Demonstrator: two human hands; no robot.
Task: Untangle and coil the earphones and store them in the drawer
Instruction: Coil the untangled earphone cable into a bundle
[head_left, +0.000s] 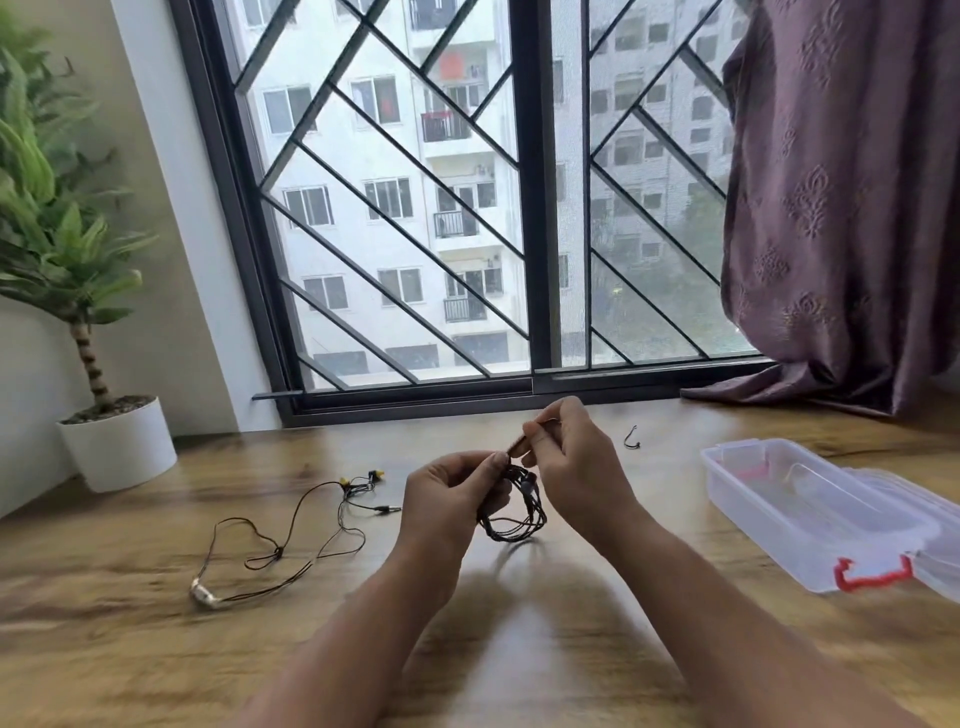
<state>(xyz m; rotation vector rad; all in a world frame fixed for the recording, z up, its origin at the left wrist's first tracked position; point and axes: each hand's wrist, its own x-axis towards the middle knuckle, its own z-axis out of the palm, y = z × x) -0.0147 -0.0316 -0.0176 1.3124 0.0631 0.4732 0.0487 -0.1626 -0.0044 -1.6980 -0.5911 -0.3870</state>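
- Hands first, from the head view: the left hand (451, 493) and right hand (571, 462) meet above the middle of the wooden table (156, 649), with the coiled earphones (514, 512) hanging between them, just above the tabletop.
- Around them: a second pair of earphones (291, 525) lies loose on the table to the left, well apart from the hands. A clear plastic box (810, 514) sits open to the right, and a small black hook-shaped piece (631, 437) lies beyond the right hand.
- Further off, a white potted plant (119, 441) stands at far left and a mauve curtain (841, 208) pools on the table's back right edge. Nothing hides the coil except the fingers on its top.
- Pose: both forearms reach forward. The left fingers curl round the coil's upper left, thumb on top. The right fingertips pinch a thin brownish strip (519, 445) at the coil's top, too blurred to identify.
- Materials: dark thin cable in several round loops, yellow-tipped buds on the loose pair, a red latch on the box, and glossy wood grain.
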